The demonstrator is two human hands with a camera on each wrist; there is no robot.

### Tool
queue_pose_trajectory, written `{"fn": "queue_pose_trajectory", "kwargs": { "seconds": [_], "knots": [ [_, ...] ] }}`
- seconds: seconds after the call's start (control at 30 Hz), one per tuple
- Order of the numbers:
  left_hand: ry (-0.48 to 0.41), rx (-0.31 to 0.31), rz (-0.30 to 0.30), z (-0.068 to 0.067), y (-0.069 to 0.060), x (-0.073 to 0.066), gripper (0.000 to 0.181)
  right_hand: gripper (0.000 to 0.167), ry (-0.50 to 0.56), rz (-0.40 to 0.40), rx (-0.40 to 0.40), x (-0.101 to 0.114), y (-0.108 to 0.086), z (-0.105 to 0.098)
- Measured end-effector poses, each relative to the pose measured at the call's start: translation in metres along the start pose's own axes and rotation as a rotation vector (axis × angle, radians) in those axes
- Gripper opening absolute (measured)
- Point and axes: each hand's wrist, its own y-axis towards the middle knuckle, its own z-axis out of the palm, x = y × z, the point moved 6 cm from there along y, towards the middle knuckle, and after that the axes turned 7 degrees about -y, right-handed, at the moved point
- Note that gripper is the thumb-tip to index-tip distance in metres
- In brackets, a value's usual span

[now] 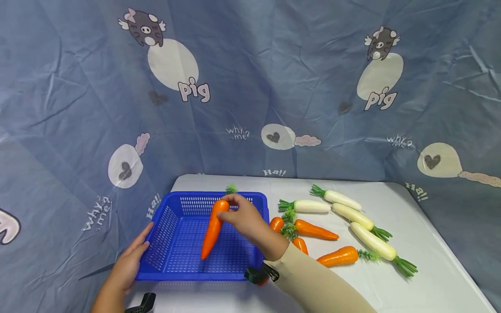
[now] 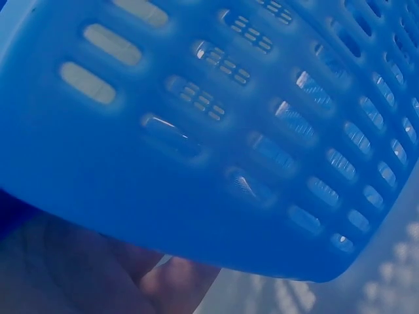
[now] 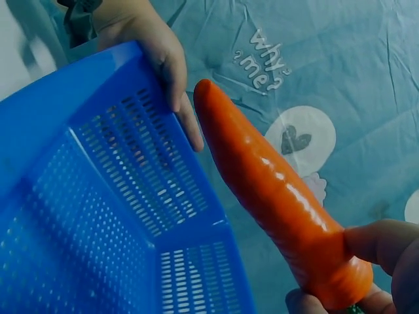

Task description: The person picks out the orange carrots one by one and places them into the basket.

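Partly, the right hand (image 1: pixel 247 219) (pinching) hides a carrot (image 1: pixel 212 231)

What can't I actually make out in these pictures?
Head view: the tip of one loose carrot, hidden by the right sleeve.
Left wrist view: most of the left hand, behind the basket or below the bottom edge.
Right wrist view: greens of the held carrot, cut off by the bottom edge.

Before me on the tabletop (image 1: pixel 426 295), loose carrots (image 1: pixel 315 229) lay right of the basket (image 1: pixel 195 276), daikons (image 1: pixel 373 241) behind and rightward.
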Motion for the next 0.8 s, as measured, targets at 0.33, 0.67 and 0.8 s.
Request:
{"fn": "queue_pose_trajectory", "kwargs": {
  "seconds": [0.33, 0.67, 0.8],
  "knots": [
    [-0.002, 0.007, -0.001, -0.001, 0.0, -0.001, 0.056, 0.035, 0.089, -0.022, 0.0, 0.007, 0.011, 0.009],
    [0.003, 0.005, -0.003, 0.003, -0.003, -0.004, 0.056, 0.037, 0.229, 0.044, 0.02, -0.004, 0.03, 0.018],
    [-0.01, 0.003, -0.004, 0.003, -0.004, -0.005, 0.056, 0.035, 0.218, 0.037, 0.038, -0.002, 0.034, 0.024]
  ]
}}
